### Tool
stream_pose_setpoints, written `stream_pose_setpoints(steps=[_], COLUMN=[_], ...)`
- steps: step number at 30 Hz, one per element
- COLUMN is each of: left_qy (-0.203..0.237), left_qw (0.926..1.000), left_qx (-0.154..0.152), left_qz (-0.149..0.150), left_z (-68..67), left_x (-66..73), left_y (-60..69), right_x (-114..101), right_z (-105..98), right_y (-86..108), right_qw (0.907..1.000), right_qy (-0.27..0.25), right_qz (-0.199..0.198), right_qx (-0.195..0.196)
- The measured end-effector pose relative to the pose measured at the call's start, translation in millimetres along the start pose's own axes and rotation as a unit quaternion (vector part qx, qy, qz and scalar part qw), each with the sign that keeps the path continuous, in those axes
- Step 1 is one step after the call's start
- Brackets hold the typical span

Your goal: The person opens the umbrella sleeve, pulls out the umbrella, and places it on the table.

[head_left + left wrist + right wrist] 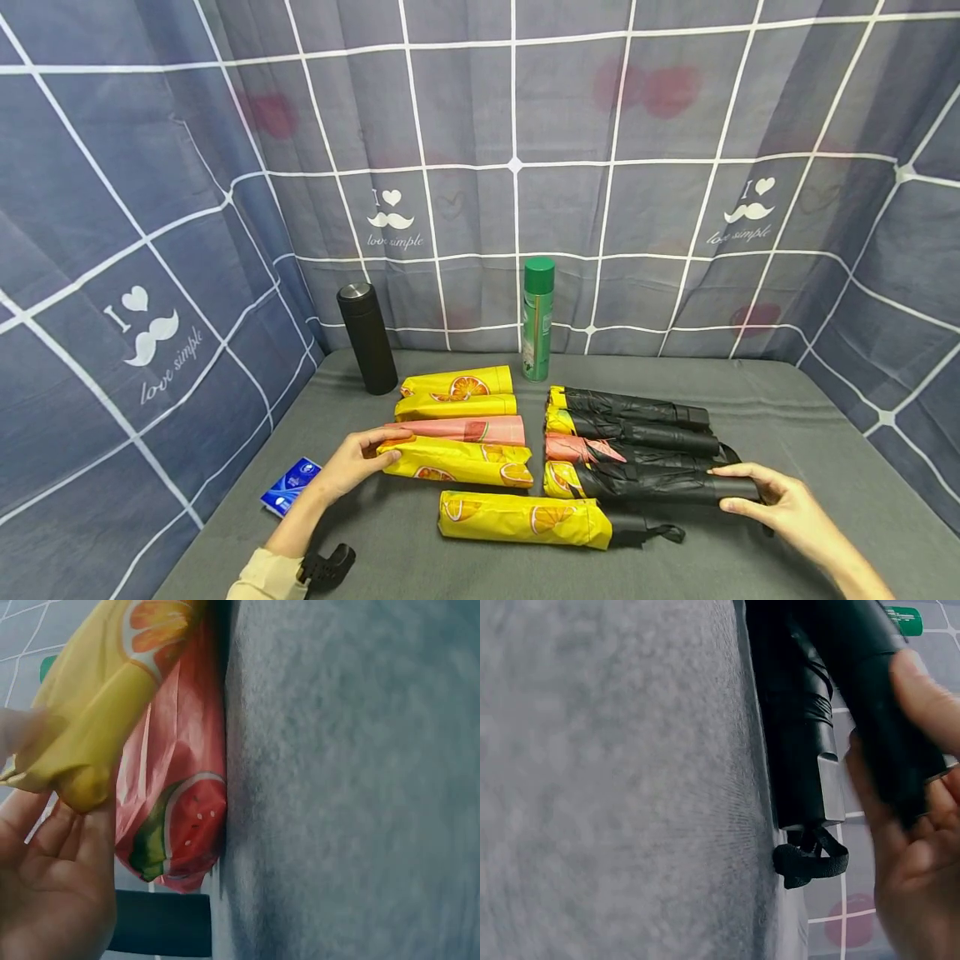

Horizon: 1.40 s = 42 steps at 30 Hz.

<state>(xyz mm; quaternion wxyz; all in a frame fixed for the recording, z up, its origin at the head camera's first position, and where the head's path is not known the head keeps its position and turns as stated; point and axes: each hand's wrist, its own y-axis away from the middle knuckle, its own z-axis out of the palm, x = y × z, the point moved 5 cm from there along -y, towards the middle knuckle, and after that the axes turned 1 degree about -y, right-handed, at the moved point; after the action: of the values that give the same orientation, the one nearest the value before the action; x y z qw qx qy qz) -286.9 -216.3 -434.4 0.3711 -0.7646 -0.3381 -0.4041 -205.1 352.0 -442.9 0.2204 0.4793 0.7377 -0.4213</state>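
Note:
My left hand (352,462) pinches the end of a yellow umbrella sleeve (457,461) printed with orange slices. In the left wrist view that sleeve looks lifted, beside a pink watermelon-print sleeve (196,817). The handle end of a black folded umbrella (645,483) with yellow at its tip is gripped between thumb and fingers of my right hand (783,504). Beside it in the right wrist view lies another black umbrella (799,750) with a wrist strap (814,862). Nearest me is a folded umbrella (525,518) in a yellow sleeve, its black handle end sticking out.
Behind the held sleeve lie two more yellow sleeves (455,406). More black umbrellas (637,429) are lined up at the right. At the back stand a black flask (369,342) and a green spray can (537,325). A blue packet (291,486) lies by the left arm. Patterned curtains surround the table.

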Motion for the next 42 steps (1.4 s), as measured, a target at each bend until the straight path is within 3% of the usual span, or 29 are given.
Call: stream_pose_setpoints(steps=[6,10,16,23,27,31,34,39,42], left_qy=[-0.018,-0.049,-0.103,-0.134,-0.143,-0.136,-0.123,-0.114,-0.108], left_qw=[0.9998,0.9988,0.9946,0.9909,0.9897,0.9906,0.9923,0.9891,0.9849], left_qx=[-0.003,-0.004,-0.007,-0.009,0.002,0.008,-0.001,-0.06,-0.113], left_qz=[0.01,0.007,-0.014,-0.014,0.006,0.011,0.021,0.07,0.074], left_z=[3.2,3.6,2.7,2.9,-0.4,-1.7,4.9,33.7,53.7], left_x=[2.4,3.6,1.9,1.3,9.9,24.9,38.6,54.7,57.2], left_y=[0.6,-0.3,-0.2,1.2,-0.5,-3.0,-6.9,-14.5,-16.4], right_x=[7.0,3.8,-2.5,-5.7,-7.2,-11.7,-17.5,-30.3,-40.5], right_z=[-1.0,-0.8,3.6,6.9,4.4,-0.3,-3.5,-2.7,2.8], right_y=[2.5,1.7,-1.2,0.2,0.4,-2.5,-6.1,-11.1,-13.6], right_qw=[0.9922,0.9868,0.9713,0.9637,0.9652,0.9728,0.9803,0.9874,0.9882], right_qy=[0.121,0.155,0.201,0.212,0.203,0.175,0.151,0.122,0.108], right_qz=[0.018,-0.027,-0.116,-0.154,-0.153,-0.137,-0.114,-0.091,-0.102], right_qx=[0.021,0.038,0.052,0.053,0.062,0.064,0.056,0.043,0.037])
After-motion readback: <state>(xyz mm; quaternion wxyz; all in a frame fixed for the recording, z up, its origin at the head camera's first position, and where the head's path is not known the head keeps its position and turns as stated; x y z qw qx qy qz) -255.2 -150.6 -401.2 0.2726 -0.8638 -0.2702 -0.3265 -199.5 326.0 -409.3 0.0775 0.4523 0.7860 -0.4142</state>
